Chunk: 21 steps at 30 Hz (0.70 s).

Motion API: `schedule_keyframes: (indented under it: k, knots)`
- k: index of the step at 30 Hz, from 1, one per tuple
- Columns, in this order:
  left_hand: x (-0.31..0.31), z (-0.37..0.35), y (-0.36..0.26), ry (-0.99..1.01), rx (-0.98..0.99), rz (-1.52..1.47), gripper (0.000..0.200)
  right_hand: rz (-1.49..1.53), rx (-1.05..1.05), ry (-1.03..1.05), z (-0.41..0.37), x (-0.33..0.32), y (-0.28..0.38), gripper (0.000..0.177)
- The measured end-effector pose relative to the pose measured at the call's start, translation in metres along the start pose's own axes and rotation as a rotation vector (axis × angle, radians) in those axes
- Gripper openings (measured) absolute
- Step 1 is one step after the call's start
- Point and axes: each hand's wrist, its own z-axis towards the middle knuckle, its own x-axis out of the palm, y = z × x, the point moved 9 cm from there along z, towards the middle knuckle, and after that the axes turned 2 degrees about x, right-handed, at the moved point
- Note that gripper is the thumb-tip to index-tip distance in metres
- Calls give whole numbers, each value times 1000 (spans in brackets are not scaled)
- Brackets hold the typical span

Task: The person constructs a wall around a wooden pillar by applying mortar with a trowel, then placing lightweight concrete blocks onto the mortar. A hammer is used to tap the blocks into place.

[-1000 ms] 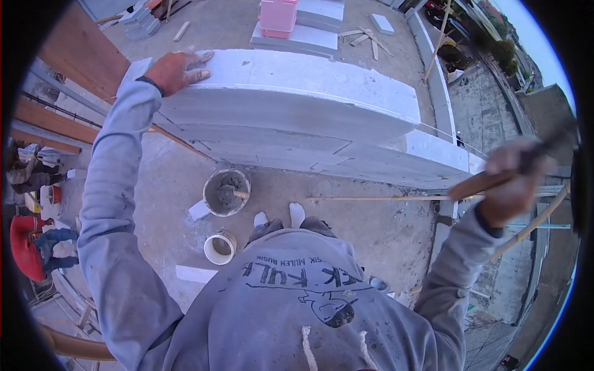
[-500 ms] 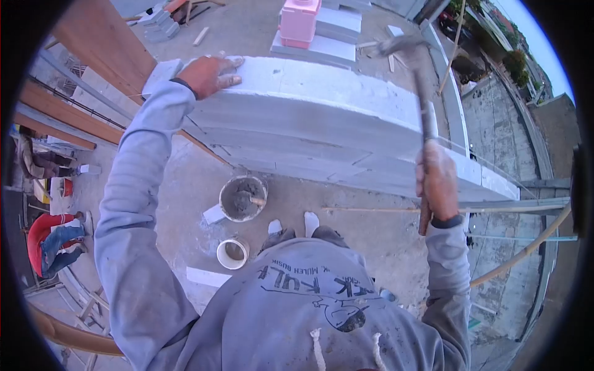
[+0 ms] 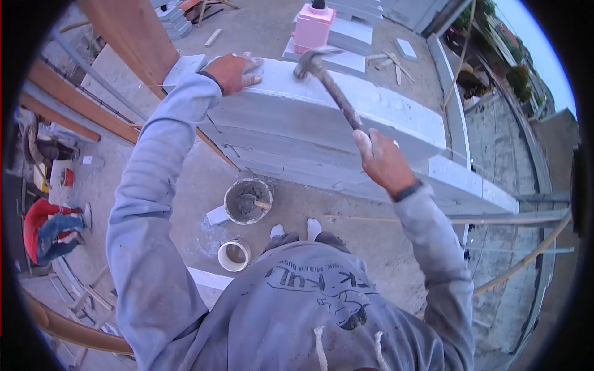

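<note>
White block [image 3: 371, 105], topmost on a wall, is pressed by one hand and met by a hammer held in the other.
The left hand [image 3: 234, 71] is laid flat on the block's top at its left end, fingers open and spread. The hammer [image 3: 328, 83] is gripped by its handle in the right hand [image 3: 382, 162], fingers closed round it, in front of the block's near face. Its head is held over the block's top, near the left hand; contact cannot be told. A mortar bucket [image 3: 249, 201] and a white tub [image 3: 234, 255] are seen on the floor below the block, and a pink container [image 3: 312, 28] is set beyond it.
</note>
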Motion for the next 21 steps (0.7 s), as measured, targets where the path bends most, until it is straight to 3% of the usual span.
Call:
schedule_keyframes:
  k: [1, 3, 4, 7, 8, 10, 13, 15, 16, 17, 18, 20, 21]
  knots:
    - [2, 4, -1, 4, 20, 11, 49, 6, 20, -9, -7, -3, -3, 28]
    - [3, 3, 2, -98, 66, 107, 49, 350, 25, -74, -11, -25, -10, 35]
    - [12, 0, -3, -66, 83, 100, 49, 493, 140, 5, -18, -36, -11, 38]
    - [1, -1, -2, -44, 85, 81, 51, 755, 301, -66, -53, -53, -27, 38]
    - [-2, -1, -2, -49, 84, 73, 51, 760, 316, -62, -68, -45, -37, 38]
    - [-5, 1, -4, -55, 89, 73, 51, 784, 86, -368, -99, -58, -45, 34]
    - [-10, -9, -2, -66, 102, 86, 50, 935, 339, -311, -146, -19, -61, 29]
    - [-33, -27, 10, -375, 156, -241, 48, 748, 374, -273, -191, 33, -94, 25]
    - [-48, -51, 18, -650, 139, -320, 41, 574, 365, -234, -219, 60, -108, 23]
    - [-49, -71, 15, -649, 117, -291, 41, 771, 536, -218, -249, 95, -126, 23]
    - [-56, -106, 28, -851, -36, -490, 37, 959, 715, -193, -283, 131, -140, 23]
    - [-34, -156, 69, -1165, -320, -918, 31, 736, 953, -196, -356, 192, -168, 26]
    - [1, -170, 97, -1278, -452, -1147, 29, 626, 972, -116, -380, 220, -174, 34]
